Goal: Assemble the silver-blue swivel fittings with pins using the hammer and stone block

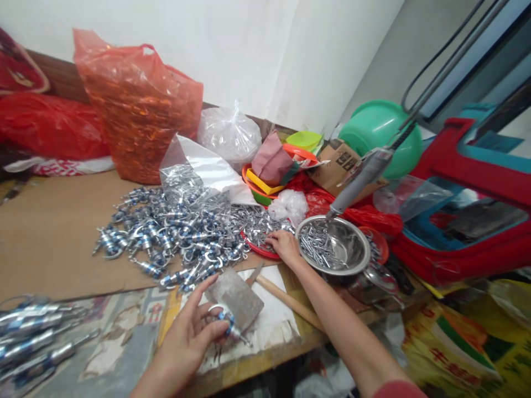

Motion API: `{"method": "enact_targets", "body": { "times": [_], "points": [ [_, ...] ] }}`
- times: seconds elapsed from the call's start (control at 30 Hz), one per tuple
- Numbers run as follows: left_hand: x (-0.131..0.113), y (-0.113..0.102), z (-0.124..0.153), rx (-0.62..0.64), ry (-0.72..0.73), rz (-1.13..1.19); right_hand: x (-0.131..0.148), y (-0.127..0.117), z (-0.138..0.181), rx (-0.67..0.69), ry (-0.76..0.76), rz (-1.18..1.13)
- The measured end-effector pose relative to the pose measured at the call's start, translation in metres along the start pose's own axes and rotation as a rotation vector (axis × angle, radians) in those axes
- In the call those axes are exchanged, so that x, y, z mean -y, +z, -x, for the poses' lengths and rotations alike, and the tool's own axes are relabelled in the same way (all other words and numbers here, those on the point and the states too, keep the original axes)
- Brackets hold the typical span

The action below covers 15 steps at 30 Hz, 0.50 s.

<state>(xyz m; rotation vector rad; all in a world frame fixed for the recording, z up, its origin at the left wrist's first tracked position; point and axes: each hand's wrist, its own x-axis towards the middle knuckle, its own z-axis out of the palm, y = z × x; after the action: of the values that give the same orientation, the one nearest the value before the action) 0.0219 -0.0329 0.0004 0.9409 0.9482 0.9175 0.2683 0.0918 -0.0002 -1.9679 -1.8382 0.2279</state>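
Between the thumb and fingers of my left hand (188, 331) is a hook anchor bolt (227, 321), silver with a blue band and a curved hook end. It is held over a grey metal block (238, 298) at the table's front. My right hand (285, 247) reaches to a red plate (265, 253) heaped with small metal parts (259, 226). Its fingers are curled together at the near right side of that heap; what they pinch, if anything, is too small to make out. Left of the plate spreads a large pile of similar blue-banded bolts (166, 235).
A steel bowl (354, 260) of metal pins stands beside my right forearm, with a grey hanging power tool (360, 179) tipped over it. A wooden handle (290, 301) lies by the block. More bolts (37, 331) lie front left; an orange bag (139, 110) stands behind.
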Motion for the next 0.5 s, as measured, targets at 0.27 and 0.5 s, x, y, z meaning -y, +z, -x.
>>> {"method": "enact_targets", "body": {
  "times": [0.27,0.5],
  "points": [
    [0.001,-0.002,-0.002,-0.032,-0.076,0.107,0.043,-0.009,0.067,0.134,-0.079,-0.333],
    [0.004,-0.003,-0.005,-0.044,-0.053,0.181,0.086,-0.018,0.121,0.346,-0.372,-0.439]
  ]
}}
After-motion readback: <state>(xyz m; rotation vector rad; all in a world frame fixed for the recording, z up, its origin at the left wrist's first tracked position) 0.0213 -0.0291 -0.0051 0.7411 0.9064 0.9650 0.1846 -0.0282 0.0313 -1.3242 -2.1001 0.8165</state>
